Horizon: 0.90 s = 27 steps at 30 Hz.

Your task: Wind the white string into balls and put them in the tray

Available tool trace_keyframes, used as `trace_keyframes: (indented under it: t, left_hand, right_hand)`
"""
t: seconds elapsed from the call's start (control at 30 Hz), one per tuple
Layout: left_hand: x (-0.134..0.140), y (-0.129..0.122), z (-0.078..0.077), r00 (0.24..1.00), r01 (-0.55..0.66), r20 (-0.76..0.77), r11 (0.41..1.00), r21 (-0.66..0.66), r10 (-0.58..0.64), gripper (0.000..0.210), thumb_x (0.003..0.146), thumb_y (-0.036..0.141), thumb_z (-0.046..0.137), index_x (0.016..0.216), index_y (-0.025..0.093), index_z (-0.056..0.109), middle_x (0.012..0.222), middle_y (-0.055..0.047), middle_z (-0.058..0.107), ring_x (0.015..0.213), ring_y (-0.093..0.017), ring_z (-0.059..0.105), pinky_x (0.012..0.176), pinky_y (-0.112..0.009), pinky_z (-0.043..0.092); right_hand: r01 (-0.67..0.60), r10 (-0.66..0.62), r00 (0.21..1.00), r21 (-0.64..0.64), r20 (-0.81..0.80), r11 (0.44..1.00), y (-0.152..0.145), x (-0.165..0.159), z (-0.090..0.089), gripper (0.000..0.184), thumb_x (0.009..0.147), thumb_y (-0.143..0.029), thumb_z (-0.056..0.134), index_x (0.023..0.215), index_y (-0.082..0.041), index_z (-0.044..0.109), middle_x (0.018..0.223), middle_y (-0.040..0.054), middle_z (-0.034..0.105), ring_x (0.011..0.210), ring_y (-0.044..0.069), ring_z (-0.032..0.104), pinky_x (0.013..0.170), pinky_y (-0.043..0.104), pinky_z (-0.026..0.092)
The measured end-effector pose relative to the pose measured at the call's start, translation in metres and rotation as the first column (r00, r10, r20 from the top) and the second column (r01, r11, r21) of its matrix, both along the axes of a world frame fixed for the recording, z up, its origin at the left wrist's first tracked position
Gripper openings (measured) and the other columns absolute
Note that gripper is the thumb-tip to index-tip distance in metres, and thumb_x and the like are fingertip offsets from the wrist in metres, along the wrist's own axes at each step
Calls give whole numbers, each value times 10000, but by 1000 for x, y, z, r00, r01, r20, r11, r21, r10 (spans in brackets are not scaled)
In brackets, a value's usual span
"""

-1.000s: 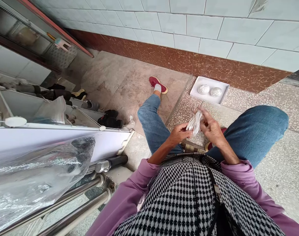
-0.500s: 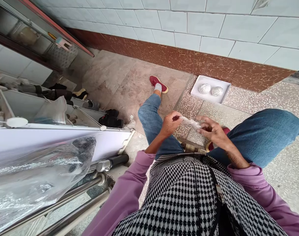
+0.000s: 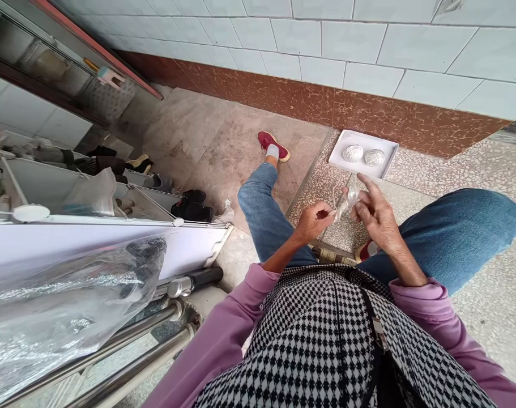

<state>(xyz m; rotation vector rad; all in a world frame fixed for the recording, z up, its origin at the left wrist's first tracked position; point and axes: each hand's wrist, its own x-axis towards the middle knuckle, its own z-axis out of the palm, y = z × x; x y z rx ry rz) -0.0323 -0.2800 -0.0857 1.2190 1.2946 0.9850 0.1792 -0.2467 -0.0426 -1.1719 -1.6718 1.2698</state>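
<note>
A shiny, whitish, translucent plastic strip point(image 3: 350, 197) is stretched and bunched between my two hands. My left hand point(image 3: 314, 221) pinches its left end between thumb and fingertips, with a thin loose tail standing up beside them. My right hand point(image 3: 377, 218) has the other end at its fingers, the index finger pointing up and the other fingers bent around the bunched part. Just beyond my hands, on the floor, a shallow white tray point(image 3: 335, 154) bears two balls of white strip, a left ball point(image 3: 352, 153) and a right ball point(image 3: 374, 157).
Against the far side runs a tiled wall point(image 3: 300, 37) with a brown skirting. On the left stands a white shelf rack point(image 3: 190, 238) with shoes, beside a clear plastic sheet point(image 3: 71, 300) and metal tubes point(image 3: 130, 354). My knees frame the work on both sides.
My left hand has moved right and slightly down. My right hand has turned upward, its index finger now raised, and the strip has gone from nearly level to slanting up and bunched.
</note>
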Motion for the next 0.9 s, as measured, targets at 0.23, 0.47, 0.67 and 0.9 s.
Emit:
trace_keyframes:
  t: [0.23,0.47,0.67,0.9]
  left_hand:
    - [-22,9,6,995,17,-95,1000,12,-15,181,849,356,764,813,200,680,765,29,641,721,-125,541,720,-277,439]
    - [-29,20,8,904,7,-414,964,265,107,162,894,199,753,782,224,639,787,19,625,757,-151,546,766,-299,437]
    - [-14,22,0,854,-126,-451,943,307,261,163,921,128,692,830,240,618,785,22,641,729,-154,546,757,-300,433]
    - [3,21,-16,815,-277,-421,905,322,399,207,889,82,684,843,252,576,785,20,614,739,-169,546,783,-313,452]
  right_hand:
    - [-125,-97,743,280,662,952,3,7,-26,684,1060,-220,537,1744,-206,544,1154,170,809,1027,367,763,832,454,639]
    - [-93,-12,877,193,481,977,2,4,-38,529,976,-237,714,1502,-190,743,999,140,828,1046,375,740,912,486,615]
    - [48,-118,979,-373,-166,926,-7,-16,-46,484,775,-551,983,1108,-248,805,852,31,840,795,249,758,751,378,615]
    - [-74,-371,808,-703,-458,708,-18,-34,-49,541,609,-510,1115,934,-254,766,868,0,843,674,140,714,670,272,647]
